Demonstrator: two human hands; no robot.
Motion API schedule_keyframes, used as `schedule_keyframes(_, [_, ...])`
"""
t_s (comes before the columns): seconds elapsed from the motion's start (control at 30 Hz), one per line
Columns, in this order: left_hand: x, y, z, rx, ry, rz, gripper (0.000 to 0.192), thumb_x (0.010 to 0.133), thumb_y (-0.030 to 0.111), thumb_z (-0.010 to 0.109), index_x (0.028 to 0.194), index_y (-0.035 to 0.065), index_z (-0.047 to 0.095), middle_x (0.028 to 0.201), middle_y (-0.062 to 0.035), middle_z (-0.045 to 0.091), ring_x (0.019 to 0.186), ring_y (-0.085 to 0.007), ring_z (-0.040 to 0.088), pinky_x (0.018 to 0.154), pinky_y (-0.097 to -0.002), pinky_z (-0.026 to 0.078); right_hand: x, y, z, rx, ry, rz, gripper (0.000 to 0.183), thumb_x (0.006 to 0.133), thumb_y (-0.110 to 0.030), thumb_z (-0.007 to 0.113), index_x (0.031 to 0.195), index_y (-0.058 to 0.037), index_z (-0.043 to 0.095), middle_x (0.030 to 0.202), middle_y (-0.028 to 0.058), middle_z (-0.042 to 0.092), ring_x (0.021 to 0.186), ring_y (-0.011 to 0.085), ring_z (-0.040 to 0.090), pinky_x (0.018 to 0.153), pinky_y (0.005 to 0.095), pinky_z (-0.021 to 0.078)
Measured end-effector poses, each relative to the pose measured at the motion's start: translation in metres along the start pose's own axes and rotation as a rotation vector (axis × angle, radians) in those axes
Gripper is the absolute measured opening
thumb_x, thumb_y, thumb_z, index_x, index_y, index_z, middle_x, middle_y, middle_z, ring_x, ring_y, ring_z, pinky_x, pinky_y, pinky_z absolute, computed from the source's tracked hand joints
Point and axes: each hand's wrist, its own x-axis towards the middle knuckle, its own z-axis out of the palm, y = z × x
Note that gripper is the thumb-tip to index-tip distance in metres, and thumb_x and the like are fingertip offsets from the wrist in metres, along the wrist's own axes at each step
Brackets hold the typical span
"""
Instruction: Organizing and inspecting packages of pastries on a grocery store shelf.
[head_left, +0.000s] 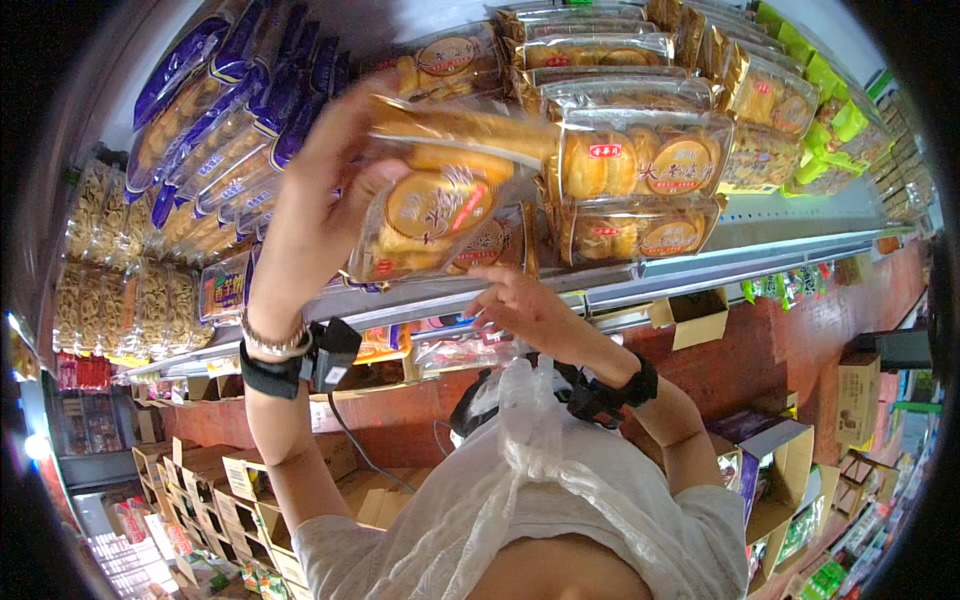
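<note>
My left hand (345, 172) grips a clear and gold plastic package of round pastries (431, 202), tilted and slightly blurred, above the front of a store shelf. Under and behind it, part of a similar package shows. My right hand (517, 300) hangs just below the shelf's front edge, fingers apart, with nothing in it. To the right of the held package stands a row of matching pastry packages (637, 157), one behind another, with another package (637, 229) in front. A watch with a metal band and a black strap are on my left wrist.
Purple-trimmed snack packages (217, 142) lean at the left, beside clear bags of ring-shaped snacks (101, 300). Green-trimmed packages (840, 135) stand at the right. The metal shelf edge (720, 277) runs across. Open cardboard boxes (225, 480) stand behind me, and one open carton (694, 319) below the shelf.
</note>
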Motion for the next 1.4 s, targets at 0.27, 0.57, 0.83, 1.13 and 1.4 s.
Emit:
schedule_keyframes(0.27, [0.030, -0.063, 0.052, 0.087, -0.684, -0.245, 0.058, 0.082, 0.004, 0.055, 0.135, 0.0149, 0.034, 0.072, -0.0106, 0.056, 0.059, -0.0135, 0.044, 0.061, -0.0275, 0.042, -0.012, 0.008, -0.003, 0.094, 0.129, -0.036, 0.023, 0.092, -0.017, 0.047, 0.107, 0.0009, 0.050, 0.094, 0.0068, 0.058, 0.089, 0.0133, 0.058, 0.078, 0.0269, 0.0463])
schedule_keyframes(0.57, [0.031, -0.097, 0.080, -0.005, -0.568, -0.109, 0.044, 0.079, 0.002, 0.060, 0.119, 0.0041, 0.044, 0.099, -0.0157, 0.061, 0.094, -0.0234, 0.060, 0.078, -0.0313, 0.047, -0.022, 0.008, -0.011, -0.041, 0.267, -0.047, 0.020, 0.091, -0.009, 0.045, 0.107, 0.0013, 0.051, 0.094, 0.0073, 0.058, 0.091, 0.0134, 0.057, 0.082, 0.0267, 0.0443])
schedule_keyframes(0.83, [0.065, -0.129, 0.027, 0.643, -0.147, -0.031, 0.050, 0.082, 0.021, 0.060, 0.122, -0.0012, 0.039, 0.115, -0.0224, 0.050, 0.109, -0.0318, 0.049, 0.093, -0.0387, 0.038, -0.010, 0.003, -0.015, 0.106, 0.289, 0.062, 0.038, 0.093, -0.010, 0.042, 0.128, -0.0008, 0.034, 0.091, 0.0097, 0.058, 0.077, 0.0161, 0.062, 0.071, 0.0260, 0.0494])
schedule_keyframes(1.13, [0.091, -0.170, 0.048, 0.893, -0.103, -0.133, 0.068, 0.076, 0.016, 0.065, 0.134, 0.0151, 0.028, 0.132, -0.0275, 0.032, 0.122, -0.0435, 0.032, 0.100, -0.0490, 0.031, -0.011, -0.015, -0.009, -0.477, 0.291, 0.111, 0.055, 0.089, -0.017, 0.049, 0.137, -0.0085, 0.022, 0.075, 0.0174, 0.060, 0.057, 0.0277, 0.061, 0.054, 0.0353, 0.0491])
schedule_keyframes(1.4, [0.110, -0.166, 0.042, 1.067, -0.220, -0.135, 0.061, 0.076, 0.007, 0.061, 0.130, 0.0167, 0.035, 0.116, -0.0230, 0.047, 0.105, -0.0385, 0.050, 0.085, -0.0483, 0.045, 0.013, -0.012, -0.011, -1.269, 0.435, -0.120, 0.065, 0.083, -0.033, 0.056, 0.127, 0.0069, 0.031, 0.083, 0.0220, 0.061, 0.057, 0.0369, 0.060, 0.052, 0.0416, 0.0502])
